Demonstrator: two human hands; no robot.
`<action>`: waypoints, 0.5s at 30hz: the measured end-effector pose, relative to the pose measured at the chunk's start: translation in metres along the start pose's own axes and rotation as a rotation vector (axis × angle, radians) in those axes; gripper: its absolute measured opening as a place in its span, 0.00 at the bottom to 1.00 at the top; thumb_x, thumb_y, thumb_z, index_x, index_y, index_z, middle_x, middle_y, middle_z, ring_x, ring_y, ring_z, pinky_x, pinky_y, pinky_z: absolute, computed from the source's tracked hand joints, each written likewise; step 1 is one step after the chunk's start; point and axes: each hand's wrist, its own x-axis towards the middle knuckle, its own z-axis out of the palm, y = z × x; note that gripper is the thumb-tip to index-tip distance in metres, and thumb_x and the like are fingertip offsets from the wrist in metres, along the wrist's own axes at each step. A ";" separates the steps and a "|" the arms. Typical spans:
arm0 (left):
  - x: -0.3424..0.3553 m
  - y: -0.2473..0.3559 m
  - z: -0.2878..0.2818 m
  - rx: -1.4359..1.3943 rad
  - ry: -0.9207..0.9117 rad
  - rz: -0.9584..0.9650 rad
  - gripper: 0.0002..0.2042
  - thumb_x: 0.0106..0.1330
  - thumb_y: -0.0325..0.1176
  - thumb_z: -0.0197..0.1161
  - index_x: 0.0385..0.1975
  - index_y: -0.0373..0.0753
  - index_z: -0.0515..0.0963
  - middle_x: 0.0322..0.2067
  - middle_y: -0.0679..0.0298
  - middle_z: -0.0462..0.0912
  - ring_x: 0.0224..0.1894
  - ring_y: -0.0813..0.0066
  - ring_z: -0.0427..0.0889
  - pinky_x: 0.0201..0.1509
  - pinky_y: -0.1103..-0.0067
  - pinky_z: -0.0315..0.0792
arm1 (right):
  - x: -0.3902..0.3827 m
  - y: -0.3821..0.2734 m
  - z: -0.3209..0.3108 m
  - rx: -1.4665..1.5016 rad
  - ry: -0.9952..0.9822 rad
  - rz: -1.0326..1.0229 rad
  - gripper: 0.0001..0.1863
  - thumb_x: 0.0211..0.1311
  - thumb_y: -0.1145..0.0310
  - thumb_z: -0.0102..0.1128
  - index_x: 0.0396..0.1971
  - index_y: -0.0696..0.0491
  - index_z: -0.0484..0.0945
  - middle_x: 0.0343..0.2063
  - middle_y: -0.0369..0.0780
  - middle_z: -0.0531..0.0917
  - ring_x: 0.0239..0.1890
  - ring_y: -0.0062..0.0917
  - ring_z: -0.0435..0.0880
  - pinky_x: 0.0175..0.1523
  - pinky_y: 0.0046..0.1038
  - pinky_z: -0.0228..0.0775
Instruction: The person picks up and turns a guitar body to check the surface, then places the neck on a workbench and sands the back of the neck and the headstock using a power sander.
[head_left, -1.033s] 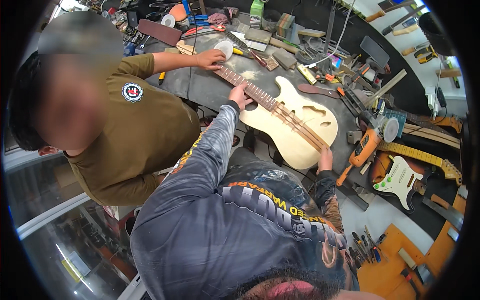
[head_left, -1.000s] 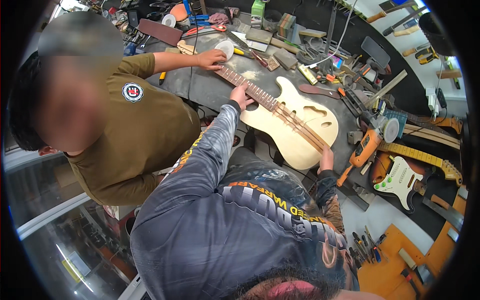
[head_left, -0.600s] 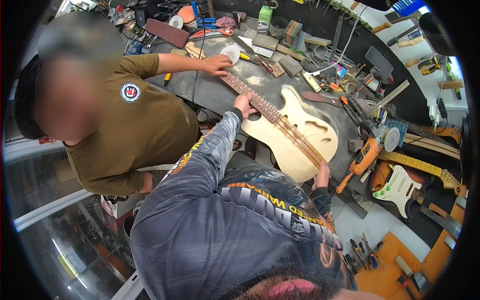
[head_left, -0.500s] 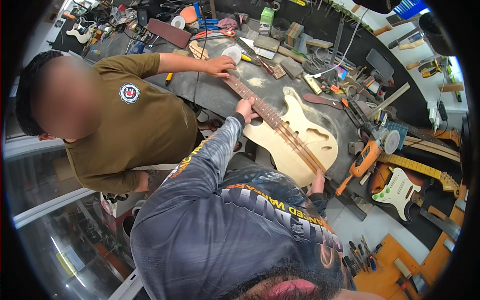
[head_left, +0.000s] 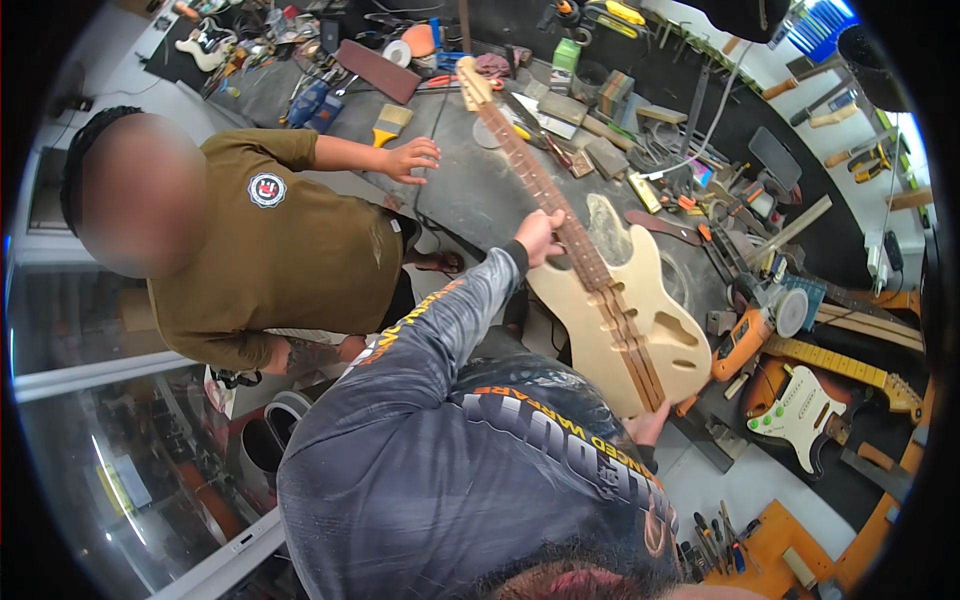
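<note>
A pale, unfinished electric guitar [head_left: 610, 345] lies slantwise in front of me, its dark fretted neck running up and left to a light headstock. It looks tilted up off the bench. My left hand [head_left: 540, 238] is closed around the neck near the body, its fingers partly hidden beneath. At the tail end, my right hand [head_left: 648, 424] grips the lower edge of the body, most of its fingers hidden under the wood. Routed cavities and a brown strip down the middle show on the body's face. A co-worker's hand [head_left: 412, 160] is held open left of the neck, apart from it.
A dark workbench [head_left: 450, 190] carries a paintbrush [head_left: 390, 125], sanding blocks [head_left: 605, 157] and wood dust. An orange power tool with a disc [head_left: 745, 340] lies at right, beside a sunburst guitar [head_left: 800, 400]. The co-worker [head_left: 290, 240] stands at left. Tools hang on the right wall.
The guitar has come up and to the right with both my hands on it, and its headstock has swung right. The co-worker's hand has come off the neck.
</note>
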 end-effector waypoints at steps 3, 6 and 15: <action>-0.013 -0.001 0.015 -0.049 -0.069 0.015 0.14 0.85 0.41 0.55 0.60 0.40 0.73 0.57 0.59 0.84 0.61 0.52 0.84 0.70 0.41 0.72 | -0.029 -0.006 0.004 0.037 0.015 -0.071 0.46 0.78 0.26 0.41 0.83 0.43 0.58 0.82 0.37 0.62 0.82 0.37 0.59 0.83 0.59 0.42; -0.032 0.003 0.027 -0.082 -0.176 0.001 0.15 0.85 0.41 0.56 0.61 0.40 0.74 0.58 0.60 0.84 0.61 0.55 0.84 0.70 0.44 0.73 | -0.027 -0.006 -0.027 0.108 0.099 -0.114 0.46 0.78 0.26 0.42 0.83 0.43 0.58 0.83 0.35 0.60 0.83 0.35 0.58 0.84 0.57 0.41; -0.100 0.037 0.044 -0.017 -0.346 0.045 0.18 0.82 0.39 0.60 0.60 0.32 0.79 0.58 0.53 0.86 0.59 0.54 0.86 0.71 0.55 0.77 | -0.028 -0.036 -0.029 -0.045 0.082 -0.395 0.40 0.83 0.34 0.44 0.76 0.53 0.68 0.70 0.40 0.77 0.70 0.32 0.75 0.75 0.41 0.63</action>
